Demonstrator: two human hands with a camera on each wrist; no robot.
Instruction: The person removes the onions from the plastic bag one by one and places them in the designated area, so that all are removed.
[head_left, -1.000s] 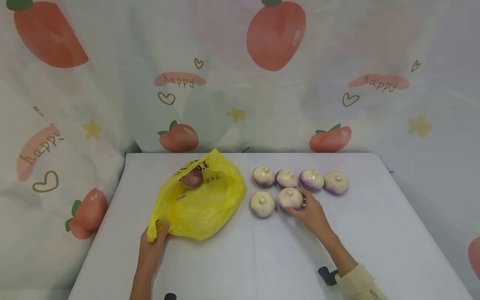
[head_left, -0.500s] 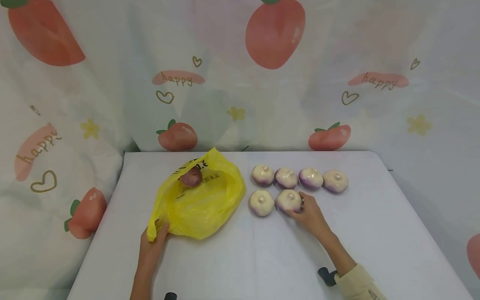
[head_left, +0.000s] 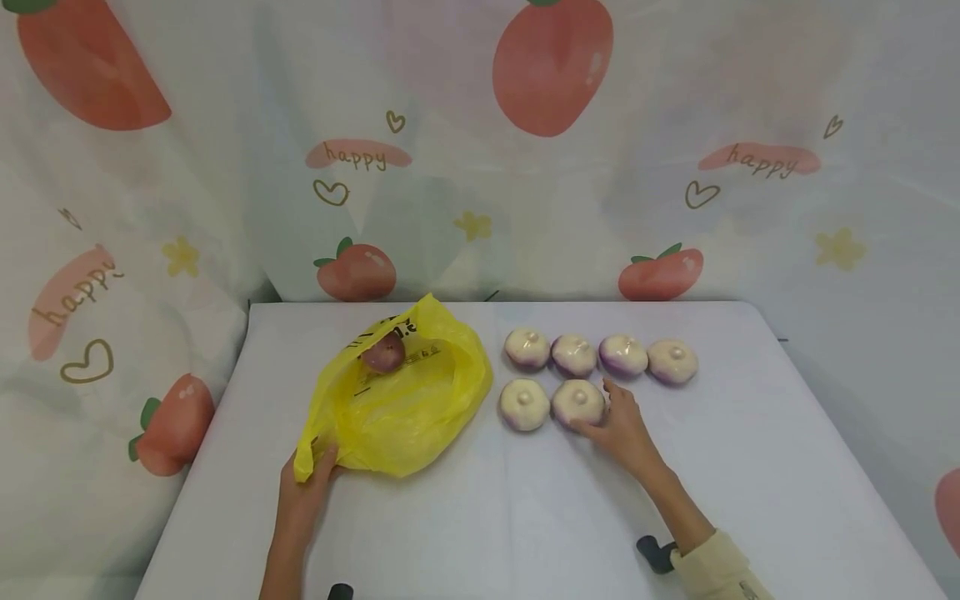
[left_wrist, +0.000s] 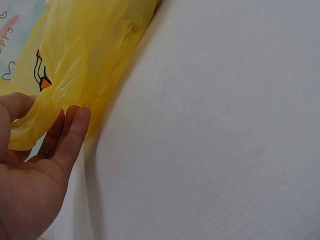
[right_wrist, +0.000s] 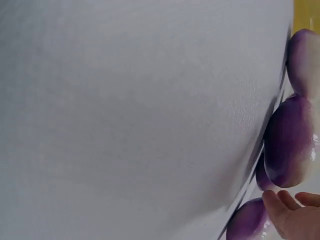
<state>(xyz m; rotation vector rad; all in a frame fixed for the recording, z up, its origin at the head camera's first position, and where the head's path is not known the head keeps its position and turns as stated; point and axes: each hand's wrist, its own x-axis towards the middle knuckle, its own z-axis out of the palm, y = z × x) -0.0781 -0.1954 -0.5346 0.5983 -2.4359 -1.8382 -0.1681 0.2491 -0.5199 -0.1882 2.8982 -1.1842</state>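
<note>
My left hand (head_left: 306,492) holds the rim of a yellow plastic bag (head_left: 397,425) lying on its side at the table's left, mouth facing me. In the left wrist view its thumb and fingers pinch the film (left_wrist: 75,65). Inside the bag shows a purple round vegetable (head_left: 384,354). My right hand (head_left: 624,429) is around the near right side of a cream-and-purple turnip (head_left: 577,402), fingers spread and thumb at its front edge. In the right wrist view the loose fingers (right_wrist: 272,205) are just below a turnip (right_wrist: 290,142).
A second turnip (head_left: 524,405) sits left of the one by my right hand. Behind these runs a row of several more turnips (head_left: 574,356). A printed cloth backdrop (head_left: 555,200) rises behind the white table (head_left: 480,533). A black piece (head_left: 654,554) shows by the right sleeve (head_left: 716,567).
The turnip at my right hand has come down slightly into line with its left neighbour. My right fingers have loosened and spread from it. The left hand and bag are unchanged.
</note>
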